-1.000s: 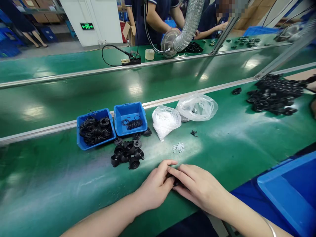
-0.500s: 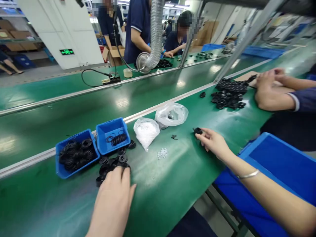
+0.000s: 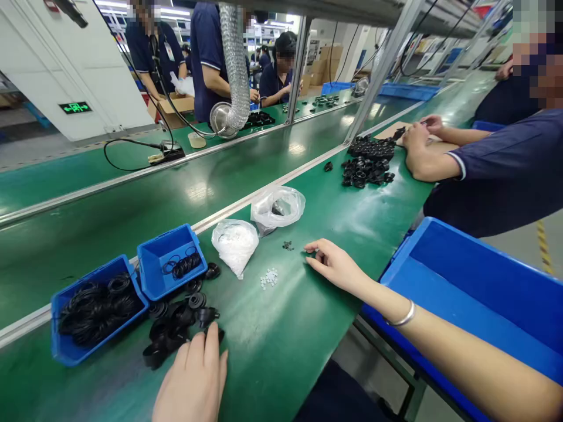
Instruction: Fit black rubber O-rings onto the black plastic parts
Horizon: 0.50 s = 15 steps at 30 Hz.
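Note:
My left hand (image 3: 191, 375) lies at the near edge of a pile of black round plastic parts (image 3: 176, 322). Its fingers are stretched out, and a dark part shows beside the fingertips; what lies under the palm is hidden. My right hand (image 3: 332, 265) hovers above the green table, thumb and forefinger apart, with nothing visible between them. Left of its fingertips is a small cluster of tiny black pieces (image 3: 288, 245). Small white pieces (image 3: 268, 278) are scattered nearer to me. Behind them stand an open bag of white pieces (image 3: 235, 243) and a second clear plastic bag (image 3: 284, 206).
Two blue bins, one with black rings (image 3: 99, 310) and a smaller one (image 3: 169, 264), stand at left. A large blue crate (image 3: 475, 281) is under my right forearm. At right, a co-worker's hands (image 3: 417, 132) are beside another heap of black parts (image 3: 367, 167).
The black part that my right hand held is no longer in its fingers. The view has swung right, so the table things appear further left. My left hand remains at the pile.

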Available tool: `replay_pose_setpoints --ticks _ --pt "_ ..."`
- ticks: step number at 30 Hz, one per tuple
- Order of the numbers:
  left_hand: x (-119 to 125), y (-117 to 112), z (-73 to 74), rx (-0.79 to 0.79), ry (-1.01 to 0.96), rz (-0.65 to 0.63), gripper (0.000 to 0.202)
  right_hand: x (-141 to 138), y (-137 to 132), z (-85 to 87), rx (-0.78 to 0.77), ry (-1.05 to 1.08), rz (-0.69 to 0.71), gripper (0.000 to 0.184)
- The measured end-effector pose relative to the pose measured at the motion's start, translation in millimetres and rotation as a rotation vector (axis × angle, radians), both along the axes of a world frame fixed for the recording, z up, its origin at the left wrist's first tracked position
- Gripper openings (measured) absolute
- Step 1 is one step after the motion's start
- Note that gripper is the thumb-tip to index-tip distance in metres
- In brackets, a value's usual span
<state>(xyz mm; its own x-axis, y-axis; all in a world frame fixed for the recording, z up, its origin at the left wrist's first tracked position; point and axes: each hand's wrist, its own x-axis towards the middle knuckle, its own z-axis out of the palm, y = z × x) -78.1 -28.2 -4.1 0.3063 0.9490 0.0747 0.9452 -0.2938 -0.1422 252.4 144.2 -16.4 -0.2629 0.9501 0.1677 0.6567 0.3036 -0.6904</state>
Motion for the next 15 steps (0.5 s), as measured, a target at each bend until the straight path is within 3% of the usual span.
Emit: replay_pose_setpoints --ticks 3,6,11,15 --pt "18 9 6.9 -0.071 -0.031 0.053 0.042 -13 -3 5.8 -0.018 -0.007 0.071 0.015" --pt "36 21 15.4 -0.182 -0.206 0.117 0.032 -28 -4 10.0 -0.020 -0.007 0.151 0.012" --pt "55 34 17.9 -0.541 -0.984 0.004 0.025 -49 -8 11.6 0.037 -0.031 0.295 0.009" --pt "61 34 0.5 -0.735 -1.470 0.143 0.022 -57 -11 6.9 0.094 -0.043 0.312 0.010"
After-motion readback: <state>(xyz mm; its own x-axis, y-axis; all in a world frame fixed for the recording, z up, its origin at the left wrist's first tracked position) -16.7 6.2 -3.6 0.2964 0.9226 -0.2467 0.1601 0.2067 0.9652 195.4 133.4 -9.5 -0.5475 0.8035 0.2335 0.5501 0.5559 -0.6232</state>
